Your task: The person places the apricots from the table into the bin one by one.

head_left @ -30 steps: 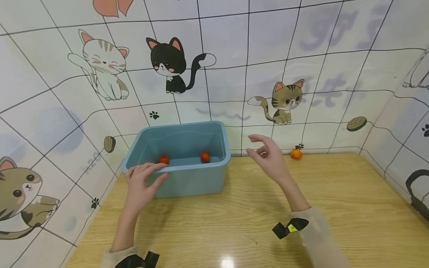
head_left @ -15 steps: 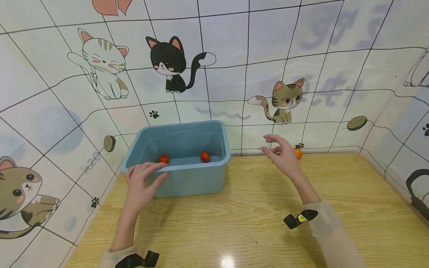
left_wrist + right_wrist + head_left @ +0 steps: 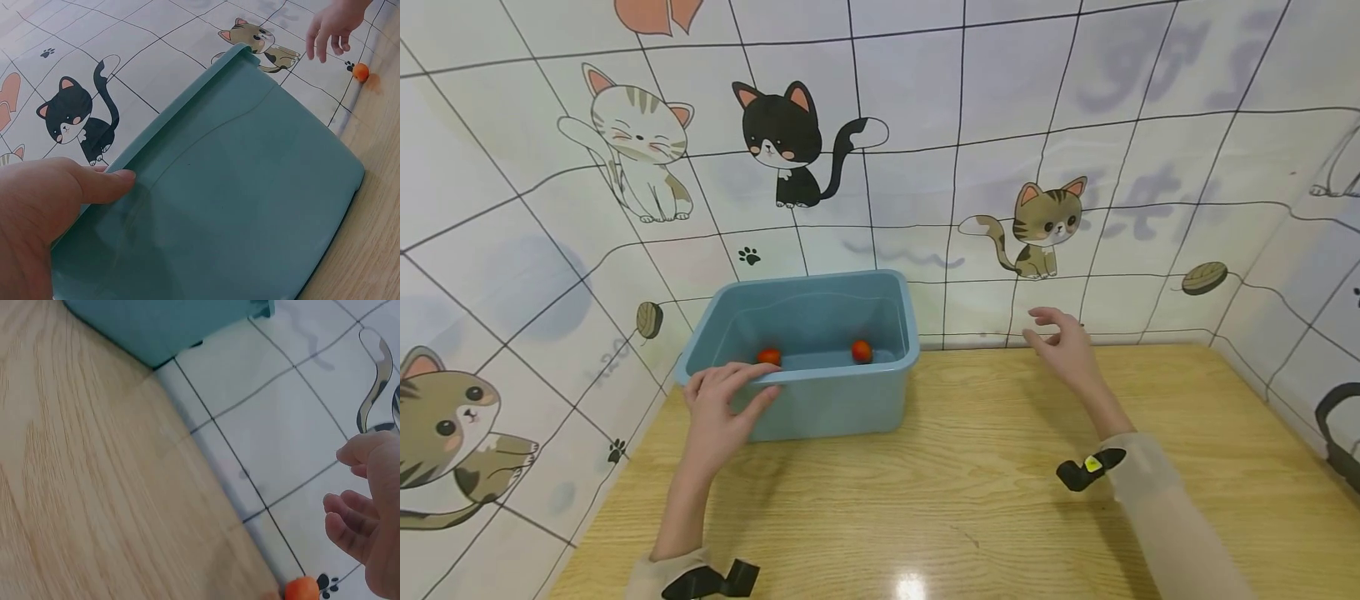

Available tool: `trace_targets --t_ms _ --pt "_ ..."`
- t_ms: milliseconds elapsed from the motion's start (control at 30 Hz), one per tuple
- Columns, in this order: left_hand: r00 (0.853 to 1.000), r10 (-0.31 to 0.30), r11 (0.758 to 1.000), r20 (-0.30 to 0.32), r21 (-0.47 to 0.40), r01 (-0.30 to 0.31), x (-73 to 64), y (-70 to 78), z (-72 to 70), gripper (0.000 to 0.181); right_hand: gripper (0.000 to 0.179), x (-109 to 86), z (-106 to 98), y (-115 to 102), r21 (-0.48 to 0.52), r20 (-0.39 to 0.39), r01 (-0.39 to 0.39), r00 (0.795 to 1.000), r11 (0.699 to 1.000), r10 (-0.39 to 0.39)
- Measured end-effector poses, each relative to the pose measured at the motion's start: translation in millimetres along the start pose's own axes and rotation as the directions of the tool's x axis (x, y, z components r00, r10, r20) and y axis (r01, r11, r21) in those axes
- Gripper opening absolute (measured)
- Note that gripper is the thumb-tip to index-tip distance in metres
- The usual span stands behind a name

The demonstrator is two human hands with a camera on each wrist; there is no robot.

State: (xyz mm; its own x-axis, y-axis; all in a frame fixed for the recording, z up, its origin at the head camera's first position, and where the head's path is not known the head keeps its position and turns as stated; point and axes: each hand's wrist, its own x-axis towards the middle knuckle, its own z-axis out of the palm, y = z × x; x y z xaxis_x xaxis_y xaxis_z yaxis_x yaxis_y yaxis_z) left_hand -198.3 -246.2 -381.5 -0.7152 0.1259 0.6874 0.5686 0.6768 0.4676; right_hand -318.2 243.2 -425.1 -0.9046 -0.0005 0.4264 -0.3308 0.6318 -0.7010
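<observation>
A blue plastic bin (image 3: 827, 408) stands against the patterned wall at the table's back left. My left hand (image 3: 718, 417) grips its front rim, thumb outside and fingers over the edge; the left wrist view shows the thumb (image 3: 109, 186) on the outer wall. Inside lie two small red-orange round things (image 3: 861, 352). My right hand (image 3: 1070, 354) hovers over the back of the table, fingers loosely bent, holding nothing. Near it, by the wall, sits a small round orange fruit (image 3: 360, 72), seen low in the right wrist view and hidden behind the hand in the head view.
The wooden table (image 3: 880, 508) ends at the back against a white wall sheet (image 3: 917, 183) with a grid and cartoon cats. Part of a dark, curved object (image 3: 1333, 425) shows at the far right edge.
My right hand has moved right, away from the bin, and now covers the orange fruit in the head view. My left hand has stayed on the bin's rim.
</observation>
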Motion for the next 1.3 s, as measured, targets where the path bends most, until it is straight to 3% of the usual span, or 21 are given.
trace_targets --t_ms 200,400,933,1300 --pt "1.0 -0.003 1.0 -0.004 -0.011 0.003 0.2 0.1 0.2 0.031 0.041 0.9 -7.3 23.0 -0.016 -0.021 0.004 1.0 1.0 -0.005" --pt "1.0 0.004 1.0 -0.009 -0.002 -0.004 0.0 -0.5 1.3 0.031 0.044 0.9 -15.7 37.5 -0.035 0.027 -0.072 0.997 0.997 0.073" --pt "1.0 0.005 1.0 -0.018 0.0 -0.005 -0.9 -1.8 3.4 0.031 0.049 0.6 -21.1 75.6 -0.147 0.07 -0.152 0.984 0.977 0.164" --pt "1.0 0.001 1.0 -0.016 0.002 -0.001 -0.3 -0.7 2.5 0.03 0.05 -1.7 -19.8 80.0 -0.163 0.094 -0.17 0.978 0.972 0.187"
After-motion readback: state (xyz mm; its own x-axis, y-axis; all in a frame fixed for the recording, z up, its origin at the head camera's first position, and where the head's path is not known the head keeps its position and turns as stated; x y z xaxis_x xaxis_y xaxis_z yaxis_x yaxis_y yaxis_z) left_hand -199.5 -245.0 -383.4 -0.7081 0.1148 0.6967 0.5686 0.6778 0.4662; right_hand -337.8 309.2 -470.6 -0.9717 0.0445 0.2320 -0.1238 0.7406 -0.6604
